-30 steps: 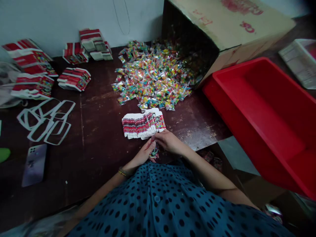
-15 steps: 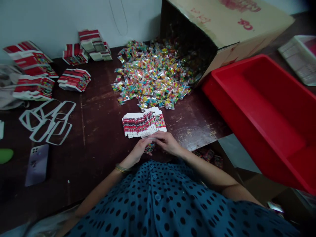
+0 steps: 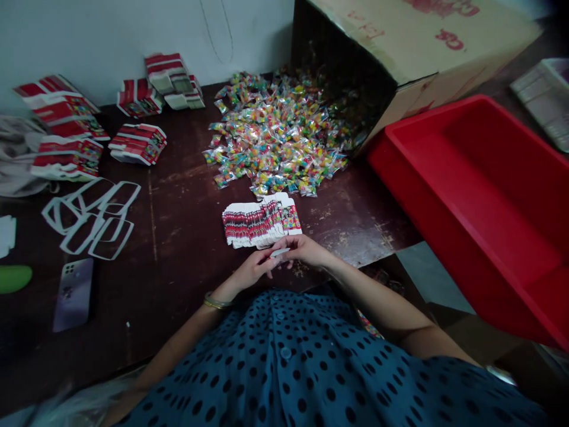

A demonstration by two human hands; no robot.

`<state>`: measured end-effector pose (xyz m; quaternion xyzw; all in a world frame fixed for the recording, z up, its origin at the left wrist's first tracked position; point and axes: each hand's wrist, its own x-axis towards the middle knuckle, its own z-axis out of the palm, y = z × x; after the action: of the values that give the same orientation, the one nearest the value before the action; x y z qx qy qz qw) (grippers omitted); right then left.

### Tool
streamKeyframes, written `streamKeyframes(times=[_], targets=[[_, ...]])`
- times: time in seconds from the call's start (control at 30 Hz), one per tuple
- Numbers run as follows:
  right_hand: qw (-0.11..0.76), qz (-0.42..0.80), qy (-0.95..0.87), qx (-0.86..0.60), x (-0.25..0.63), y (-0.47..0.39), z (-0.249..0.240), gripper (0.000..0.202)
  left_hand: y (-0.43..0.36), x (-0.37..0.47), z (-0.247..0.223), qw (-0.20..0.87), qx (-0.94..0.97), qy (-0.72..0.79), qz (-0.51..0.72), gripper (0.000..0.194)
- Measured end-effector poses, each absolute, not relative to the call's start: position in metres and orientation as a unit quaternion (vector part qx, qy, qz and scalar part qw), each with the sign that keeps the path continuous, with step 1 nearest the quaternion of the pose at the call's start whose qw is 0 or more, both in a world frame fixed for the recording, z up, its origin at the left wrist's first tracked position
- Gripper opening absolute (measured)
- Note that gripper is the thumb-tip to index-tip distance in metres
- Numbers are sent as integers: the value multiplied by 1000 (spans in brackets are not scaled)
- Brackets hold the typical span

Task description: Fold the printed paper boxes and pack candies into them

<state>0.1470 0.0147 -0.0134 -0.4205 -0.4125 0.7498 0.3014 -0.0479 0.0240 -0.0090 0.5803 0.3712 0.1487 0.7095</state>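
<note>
My left hand [image 3: 254,268] and my right hand [image 3: 304,250] meet in front of my body, both closed on a small carton [image 3: 280,252]. Only a white end or flap of it shows; fingers hide the rest. Just beyond my fingers lies a fanned row of flat printed cartons [image 3: 251,226], red and white with colourful candy pictures. Farther back spreads a heap of small clear packets of coloured candy [image 3: 280,136], spilling from a cardboard box [image 3: 427,65] tipped on its side.
A big red plastic tub [image 3: 471,196] stands to the right. At the left are bundles of folded cartons [image 3: 137,144], loose white paper bands [image 3: 98,219], a phone [image 3: 73,295] and a green object [image 3: 14,279]. A wall [image 3: 111,35] closes off the back.
The printed carton side seen between my hands has turned away, and a white end now shows. My hands stay close together. The view has shifted slightly.
</note>
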Motion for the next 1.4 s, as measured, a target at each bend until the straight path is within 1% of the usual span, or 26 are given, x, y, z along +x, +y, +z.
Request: streamKeyframes(times=[0.1,0.17,0.2,0.27,0.33,0.47,0.53,0.6,0.7,0.77,0.83,0.87,0.97,1.0,1.03,1.07,1.13,1.17,1.2,1.27,1.3,1.4], targets=[[354,606,-549,-454,143,7,-11,19,22,-48,-15,688,579,406,163,39],[381,528,-616,-442,142,3,-7,21,19,-46,-19,703,531,433,193,42],[391,508,-635,-431,141,1,-6,24,18,-46,-21,716,502,440,206,44],[409,488,-644,-424,140,1,-2,29,17,-46,-23,737,458,441,230,45],[418,488,-633,-433,138,3,2,29,17,-49,-23,752,441,425,243,45],[407,548,-605,-410,136,10,8,25,16,-61,-19,773,433,385,257,43],[404,544,-611,-409,136,11,7,24,13,-67,-15,805,401,366,241,46],[394,507,-646,-412,135,9,3,25,9,-69,-11,833,352,363,222,48],[366,451,-708,-400,135,3,-4,32,2,-65,-7,841,310,391,211,48],[360,438,-716,-408,144,-2,-4,33,-1,-58,-8,848,298,391,199,49],[349,455,-702,-423,165,-6,5,29,0,-51,-9,858,301,375,179,50],[329,472,-698,-426,180,-8,13,28,2,-48,-9,856,315,371,172,50],[221,516,-719,-410,224,-10,31,27,11,-45,-9,813,387,398,176,47],[192,512,-730,-409,233,-8,32,27,14,-45,-9,797,404,411,178,47],[180,493,-741,-418,238,-4,29,28,18,-45,-10,787,412,423,178,47],[185,459,-752,-435,239,2,22,35,21,-45,-11,782,412,432,176,47],[213,366,-771,-476,229,19,-2,57,25,-45,-14,785,401,439,170,46],[221,326,-781,-485,222,27,-15,60,27,-45,-16,789,394,439,169,46],[227,298,-788,-488,215,34,-27,54,27,-45,-17,794,387,438,168,45],[254,263,-788,-495,202,39,-41,33,28,-44,-19,809,368,425,169,46],[278,250,-782,-499,197,35,-42,28,28,-43,-19,821,352,413,176,46],[333,246,-795,-442,184,7,-31,26,27,-36,-18,854,284,377,220,44]])
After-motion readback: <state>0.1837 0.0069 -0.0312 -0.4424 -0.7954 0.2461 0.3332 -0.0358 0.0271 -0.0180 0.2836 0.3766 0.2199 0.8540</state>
